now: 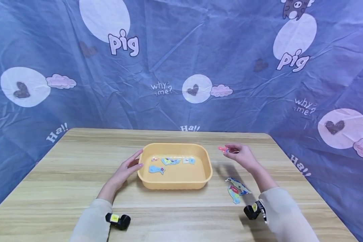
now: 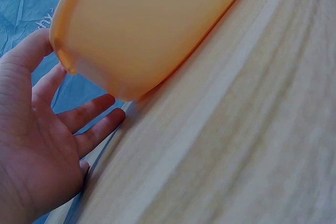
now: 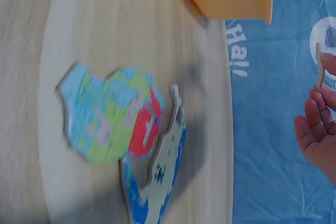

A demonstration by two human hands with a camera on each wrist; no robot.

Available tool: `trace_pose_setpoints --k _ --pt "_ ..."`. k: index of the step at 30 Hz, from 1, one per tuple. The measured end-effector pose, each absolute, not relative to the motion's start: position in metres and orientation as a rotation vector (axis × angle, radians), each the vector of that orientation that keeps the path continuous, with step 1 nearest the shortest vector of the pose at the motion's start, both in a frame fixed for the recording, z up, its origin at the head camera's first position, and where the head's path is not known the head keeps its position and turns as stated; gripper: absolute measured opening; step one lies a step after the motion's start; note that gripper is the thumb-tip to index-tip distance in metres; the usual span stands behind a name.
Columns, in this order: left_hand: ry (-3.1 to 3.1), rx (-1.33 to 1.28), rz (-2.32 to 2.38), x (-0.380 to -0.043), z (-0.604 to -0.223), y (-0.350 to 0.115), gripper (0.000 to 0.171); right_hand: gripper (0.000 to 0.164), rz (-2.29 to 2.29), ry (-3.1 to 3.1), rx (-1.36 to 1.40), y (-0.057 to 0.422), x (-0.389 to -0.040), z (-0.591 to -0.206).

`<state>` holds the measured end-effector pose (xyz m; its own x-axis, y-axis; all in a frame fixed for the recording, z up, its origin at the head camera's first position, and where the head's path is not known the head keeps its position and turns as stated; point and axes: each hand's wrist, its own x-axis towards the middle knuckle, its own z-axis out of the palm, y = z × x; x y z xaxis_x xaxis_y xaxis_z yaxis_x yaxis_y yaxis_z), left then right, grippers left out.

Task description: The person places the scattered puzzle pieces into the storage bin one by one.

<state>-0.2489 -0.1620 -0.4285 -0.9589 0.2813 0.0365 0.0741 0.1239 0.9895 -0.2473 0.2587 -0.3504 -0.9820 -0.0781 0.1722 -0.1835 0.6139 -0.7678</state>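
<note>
A shallow orange plastic tub (image 1: 174, 185) stands on the table. My left hand (image 1: 125, 173) holds its left rim, thumb over the edge; in the left wrist view the other fingers (image 2: 86, 113) extend below the rim. To the right of the tub, my right hand (image 1: 240, 156) pinches a small thin pinkish-red flat piece (image 1: 222, 149) above the table. The right wrist view shows this piece (image 3: 319, 69) edge-on. Below that hand lie two painted flat cutouts: a long cream-and-blue one (image 1: 238, 185) and a green, blue and red one (image 1: 234, 195), touching or nearly so.
Inside the tub lie a blue whale-shaped cutout (image 1: 156, 169), a multicoloured one (image 1: 171, 161), a pale blue-and-white rectangular one (image 1: 189, 160) and a small reddish one (image 1: 155, 159). A blue printed cloth (image 1: 169, 114) hangs behind the wooden table (image 1: 175, 218).
</note>
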Motion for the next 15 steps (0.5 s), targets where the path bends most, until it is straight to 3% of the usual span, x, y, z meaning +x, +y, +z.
trace_pose_setpoints --k 15 --pt "2.233 0.360 1.958 -0.248 -0.429 -0.161 0.060 0.040 1.467 -2.614 0.269 0.223 -0.256 -0.348"
